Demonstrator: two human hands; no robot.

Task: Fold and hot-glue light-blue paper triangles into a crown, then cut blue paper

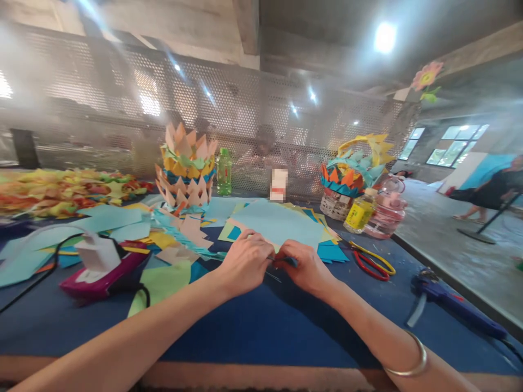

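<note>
My left hand (248, 262) and my right hand (304, 268) meet over the blue table, fingers closed in a pinch with the fingertips nearly touching. A long light-blue zigzag-edged paper strip (204, 251) trails leftward from under my left hand. Between the fingertips of my right hand shows a small dark-blue bit of paper (291, 261); most of it is hidden by the fingers. Whether it joins the strip I cannot tell. Just beyond the hands lies a stack of light-blue paper sheets (281, 220), with yellow, green and blue sheets beneath.
Scissors with red and yellow handles (373, 264) and a blue glue gun (453, 299) lie at the right. A purple power strip (102, 277) with a white plug stands left. Pointed paper crowns (186, 169), bottles (359, 212) and a paper-scrap heap (77, 190) line the back. A person (496, 188) is far right.
</note>
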